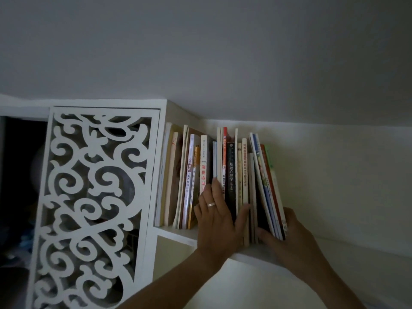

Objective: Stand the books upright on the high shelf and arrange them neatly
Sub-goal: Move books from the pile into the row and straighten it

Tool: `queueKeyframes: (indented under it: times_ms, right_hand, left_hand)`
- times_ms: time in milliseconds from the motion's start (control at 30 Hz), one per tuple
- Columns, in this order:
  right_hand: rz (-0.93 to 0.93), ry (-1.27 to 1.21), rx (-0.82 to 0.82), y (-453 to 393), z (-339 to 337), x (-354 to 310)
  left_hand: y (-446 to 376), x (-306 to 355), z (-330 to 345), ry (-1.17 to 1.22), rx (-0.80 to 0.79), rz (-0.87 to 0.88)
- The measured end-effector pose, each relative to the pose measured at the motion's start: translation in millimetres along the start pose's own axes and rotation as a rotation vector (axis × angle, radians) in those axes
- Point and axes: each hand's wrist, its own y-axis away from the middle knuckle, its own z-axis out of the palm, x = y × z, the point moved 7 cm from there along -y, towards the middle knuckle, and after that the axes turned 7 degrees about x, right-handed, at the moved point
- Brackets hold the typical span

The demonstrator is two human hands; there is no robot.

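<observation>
- books (223,175) stand in a row on the high shelf (176,233), spines toward the camera, long axes running up and down; the row sits above and ahead of both hands, between a white fretwork panel (93,197) at left and bare wall at right.
- left hand (215,219): fingers straight and laid flat against spines in the middle of the row, thumb spread off to the right against a pale spine. a ring (211,204) shows on one finger. pressing, not pinching.
- right hand (287,237): cupped round the lower end of the thin books at the right end (267,188), thumb on the near side, fingers wrapped behind the outermost cover.
- the key relation: that right-end bundle tilts, tops leaning left toward the row, feet kicked out right. the right hand is on it; the left hand is just beside, bracing the upright books.
- judgement: next move likely wants the right hand to push the feet leftward until the bundle is plumb.
- risk, judged: thin covers may slump or slide off the open right end.
</observation>
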Motion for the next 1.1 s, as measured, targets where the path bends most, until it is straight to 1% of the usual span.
queueKeyframes:
  times_ms: [67,100,167,233,267,333,433,467,567,633,700,767,833,867,967,1033,1100]
  right_hand:
    - [-0.006,-0.003,-0.016,-1,2,-1]
    - [-0.010,-0.005,-0.016,-1,2,-2]
    - [-0.019,-0.010,0.002,-3,4,-3]
    - [-0.009,-0.012,0.021,-6,7,-3]
    - [-0.004,-0.013,0.021,-7,11,-5]
    - [0.007,-0.042,0.012,-9,20,-9]
    - [0.012,-0.075,0.003,-11,27,-15]
    - [0.006,-0.070,-0.022,-10,27,-16]
    - [-0.005,-0.113,-0.102,-2,22,-18]
    - [0.013,-0.162,-0.119,3,18,-20]
    - [0.045,-0.182,-0.080,6,14,-21]
    - [0.060,-0.167,-0.058,6,13,-19]
    - [0.052,-0.164,-0.076,5,15,-20]
    - [0.056,-0.167,-0.086,5,17,-20]
    - [0.084,-0.183,-0.061,4,18,-18]
    - [0.088,-0.147,-0.044,2,19,-15]
    - [0.076,-0.168,-0.055,2,20,-14]
  left_hand:
    - [-6,-14,-7,0.045,0.010,-0.014]
    - [-11,-23,-14,0.026,0.045,0.008]
    - [-22,-36,-24,-0.014,0.093,0.112]
    - [-26,-37,-21,0.041,0.009,0.224]
    - [-25,-36,-17,0.085,-0.054,0.239]
    - [-24,-30,-9,0.098,-0.112,0.223]
    - [-26,-26,-4,0.029,-0.099,0.216]
    - [-26,-27,-5,0.028,-0.093,0.220]
    - [-25,-35,-11,0.090,-0.070,0.217]
    - [-21,-36,-16,0.137,-0.061,0.221]
    - [-18,-31,-18,0.140,-0.047,0.296]
    - [-20,-20,-19,0.109,-0.045,0.427]
    - [-34,-2,-22,0.100,-0.030,0.540]
    - [-44,7,-23,0.119,-0.030,0.567]
    - [-57,28,-16,0.153,-0.077,0.580]
    - [-46,28,-9,0.107,-0.083,0.563]
    - [-37,21,-7,0.120,-0.066,0.533]
